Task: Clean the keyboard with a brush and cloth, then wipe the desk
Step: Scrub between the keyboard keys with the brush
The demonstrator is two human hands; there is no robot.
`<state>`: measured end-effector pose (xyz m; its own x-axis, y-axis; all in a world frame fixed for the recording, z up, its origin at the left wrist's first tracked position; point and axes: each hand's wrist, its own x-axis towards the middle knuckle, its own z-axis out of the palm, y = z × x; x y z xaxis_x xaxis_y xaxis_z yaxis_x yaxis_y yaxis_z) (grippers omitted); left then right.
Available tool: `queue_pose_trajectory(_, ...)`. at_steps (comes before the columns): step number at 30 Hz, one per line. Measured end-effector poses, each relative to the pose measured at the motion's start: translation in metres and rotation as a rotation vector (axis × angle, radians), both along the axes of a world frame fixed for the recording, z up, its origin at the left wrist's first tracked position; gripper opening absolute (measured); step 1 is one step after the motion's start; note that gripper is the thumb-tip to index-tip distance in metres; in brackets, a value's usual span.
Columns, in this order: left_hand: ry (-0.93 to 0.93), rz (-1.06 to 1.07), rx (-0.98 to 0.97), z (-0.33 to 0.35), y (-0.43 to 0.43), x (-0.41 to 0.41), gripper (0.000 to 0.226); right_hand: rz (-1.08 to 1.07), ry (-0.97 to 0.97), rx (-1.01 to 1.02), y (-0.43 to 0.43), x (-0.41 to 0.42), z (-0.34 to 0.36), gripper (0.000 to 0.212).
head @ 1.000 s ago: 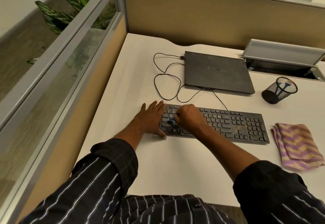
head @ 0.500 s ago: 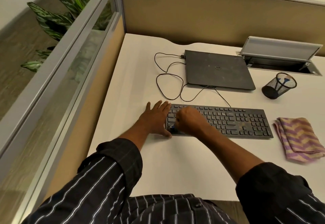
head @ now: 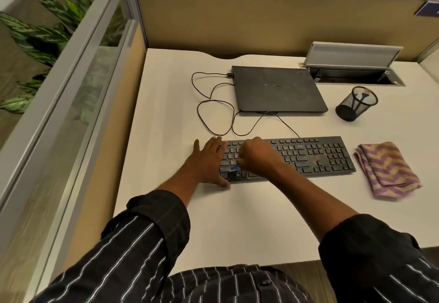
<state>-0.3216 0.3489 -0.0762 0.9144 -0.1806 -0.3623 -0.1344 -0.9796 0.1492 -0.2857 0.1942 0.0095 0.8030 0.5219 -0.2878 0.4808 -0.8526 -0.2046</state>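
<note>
Fingers (head: pixel 244 157) of our right hand (head: pixel 256 157) curl round the blue brush (head: pixel 235 167) at left end of the keyboard (head: pixel 308 155) | left hand (head: pixel 209 160) flat, bracing that end | step: we brush keys | next: light strokes rightward to soiled keys | cloth (head: pixel 387 169) lies folded just right of keyboard

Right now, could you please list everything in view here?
desk: one, white, beneath everything
keyboard: one, black, front centre
brush: one, blue, mostly hidden in right hand
cloth: one, purple-tan, folded right of keyboard
laptop: one, dark grey, closed, behind keyboard
cable: one or two, black, looped left of laptop
pen cup: one, black mesh, right of laptop
socket flap: one, grey, back right
plant: one, green, beyond left partition
left hand: one, flat on keyboard's left end
right hand: one, grips brush over keys
</note>
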Motion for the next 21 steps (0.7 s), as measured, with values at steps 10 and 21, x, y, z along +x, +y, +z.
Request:
queue_pose_trajectory(10, -0.004, -0.023, 0.032, 0.002, -0.013, 0.003, 0.138, 0.004, -0.026, -0.081, -0.017, 0.005, 0.005, 0.012)
queue_pose_trajectory(21, 0.001, 0.049, 0.077, 0.004, -0.040, 0.009, 0.136, -0.022, -0.040, -0.078, -0.046, 0.011, 0.004, 0.020)
